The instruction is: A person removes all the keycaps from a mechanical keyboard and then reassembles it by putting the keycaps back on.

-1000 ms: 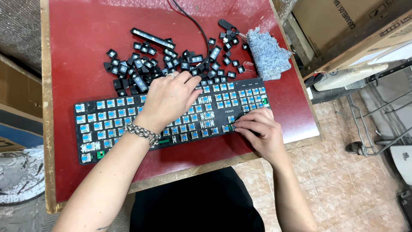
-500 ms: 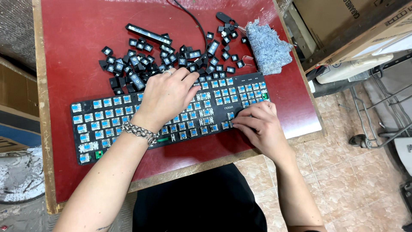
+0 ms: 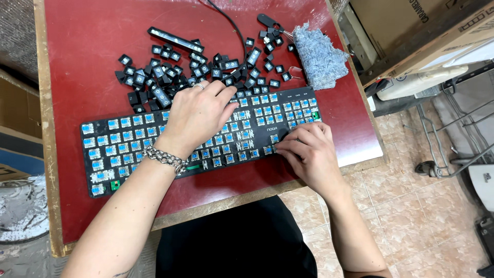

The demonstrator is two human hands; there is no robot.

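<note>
Left hand (image 3: 198, 116), fingers spread, lies flat on the keyboard (image 3: 118, 149) at frame centre. Right hand (image 3: 309, 152), fingers curled, presses its lower right edge. Loose keycaps (image 3: 170, 77) are piled above.

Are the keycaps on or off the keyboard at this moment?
Off. The keyboard shows bare blue switches across its rows, and the black keycaps lie loose in a pile on the red table behind it.
</note>
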